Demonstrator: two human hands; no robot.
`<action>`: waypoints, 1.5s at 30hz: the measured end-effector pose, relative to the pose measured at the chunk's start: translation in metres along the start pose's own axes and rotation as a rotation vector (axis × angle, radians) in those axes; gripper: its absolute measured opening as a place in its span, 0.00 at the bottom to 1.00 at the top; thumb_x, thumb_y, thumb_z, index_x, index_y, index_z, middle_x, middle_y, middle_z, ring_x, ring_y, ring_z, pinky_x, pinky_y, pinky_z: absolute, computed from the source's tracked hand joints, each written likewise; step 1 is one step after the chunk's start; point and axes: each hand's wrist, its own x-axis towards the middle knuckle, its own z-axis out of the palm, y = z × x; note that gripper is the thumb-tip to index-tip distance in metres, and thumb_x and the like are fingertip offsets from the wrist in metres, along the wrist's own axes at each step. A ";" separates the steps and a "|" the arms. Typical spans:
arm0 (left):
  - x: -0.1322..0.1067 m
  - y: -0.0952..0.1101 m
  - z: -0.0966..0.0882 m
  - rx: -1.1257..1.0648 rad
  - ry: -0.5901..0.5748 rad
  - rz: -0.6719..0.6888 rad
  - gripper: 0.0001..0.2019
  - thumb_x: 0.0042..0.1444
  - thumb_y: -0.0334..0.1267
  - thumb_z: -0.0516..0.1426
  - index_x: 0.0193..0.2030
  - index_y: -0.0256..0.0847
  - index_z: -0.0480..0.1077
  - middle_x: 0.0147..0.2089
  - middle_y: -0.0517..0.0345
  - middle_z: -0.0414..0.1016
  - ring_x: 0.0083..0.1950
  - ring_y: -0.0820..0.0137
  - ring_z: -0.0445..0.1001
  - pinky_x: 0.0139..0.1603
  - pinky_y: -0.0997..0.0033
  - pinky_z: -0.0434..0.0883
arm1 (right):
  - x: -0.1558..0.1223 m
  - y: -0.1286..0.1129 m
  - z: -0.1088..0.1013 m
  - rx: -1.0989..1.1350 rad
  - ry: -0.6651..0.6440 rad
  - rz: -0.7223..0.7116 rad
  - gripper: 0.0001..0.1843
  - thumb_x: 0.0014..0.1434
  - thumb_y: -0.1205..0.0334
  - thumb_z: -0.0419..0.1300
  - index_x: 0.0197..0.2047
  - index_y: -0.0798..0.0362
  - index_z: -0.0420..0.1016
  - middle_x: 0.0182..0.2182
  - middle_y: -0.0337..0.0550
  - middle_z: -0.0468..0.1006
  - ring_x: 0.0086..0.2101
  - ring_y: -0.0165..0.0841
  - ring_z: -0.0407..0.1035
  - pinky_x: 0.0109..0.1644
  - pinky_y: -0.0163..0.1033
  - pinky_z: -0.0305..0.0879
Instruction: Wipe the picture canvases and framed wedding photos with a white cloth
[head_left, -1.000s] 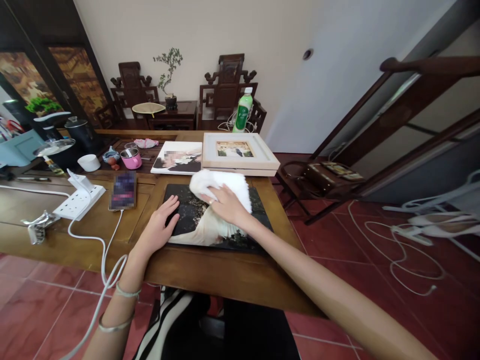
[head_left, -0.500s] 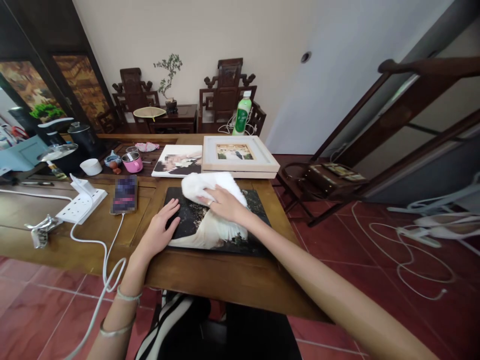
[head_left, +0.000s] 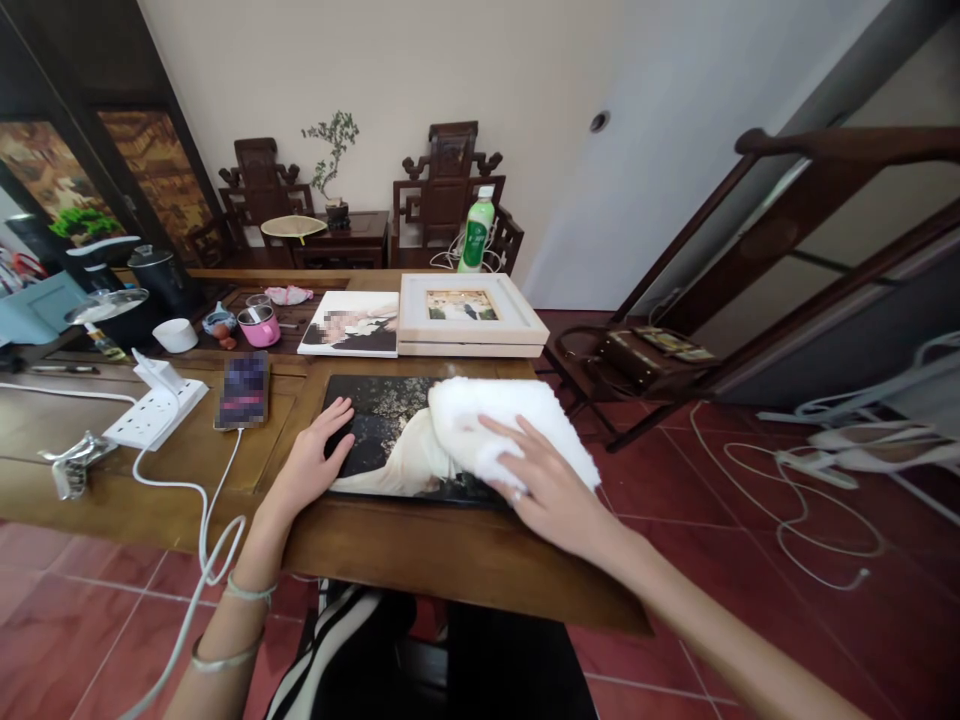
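Note:
A dark photo panel [head_left: 382, 410] with a pale gown printed on it lies flat near the table's front edge. Over its right part is a fluffy white towel [head_left: 510, 410], which reaches past the panel's right edge. My right hand [head_left: 544, 485] holds the towel from above, fingers pressed into it. At the panel's left edge rests my left hand [head_left: 319, 450], open, with its fingers stretched out and touching the dark surface. The towel and right hand hide the panel's right end.
Behind the panel are a white framed picture [head_left: 517, 310] and a smaller photo board [head_left: 360, 340]. To the left lie a phone [head_left: 244, 390], a power strip [head_left: 154, 410] and a white cable [head_left: 199, 530]. A pink mug [head_left: 259, 326] and a green bottle [head_left: 476, 230] stand farther back.
My right hand has moved the towel right and nearer to me, from the panel's back middle to its right side. The left hand stays on the left edge.

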 end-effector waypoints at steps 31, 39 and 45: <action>-0.001 -0.003 0.002 0.013 0.009 0.027 0.21 0.63 0.42 0.51 0.58 0.33 0.69 0.65 0.43 0.64 0.68 0.60 0.59 0.68 0.52 0.57 | -0.031 -0.014 -0.005 0.067 -0.012 -0.057 0.10 0.59 0.68 0.53 0.27 0.53 0.71 0.64 0.52 0.62 0.65 0.45 0.52 0.69 0.62 0.42; 0.000 -0.004 0.001 0.022 0.000 0.040 0.21 0.63 0.43 0.51 0.58 0.34 0.69 0.65 0.43 0.64 0.68 0.59 0.59 0.68 0.50 0.57 | -0.038 -0.014 -0.014 0.126 -0.107 -0.070 0.11 0.61 0.64 0.52 0.30 0.52 0.73 0.63 0.49 0.64 0.65 0.45 0.53 0.68 0.60 0.47; 0.000 -0.004 0.000 0.034 -0.008 0.043 0.20 0.63 0.43 0.51 0.58 0.36 0.69 0.65 0.44 0.64 0.68 0.60 0.59 0.68 0.50 0.56 | 0.040 0.046 -0.001 0.167 -0.044 0.152 0.16 0.63 0.54 0.50 0.43 0.50 0.77 0.60 0.45 0.69 0.64 0.50 0.52 0.67 0.62 0.49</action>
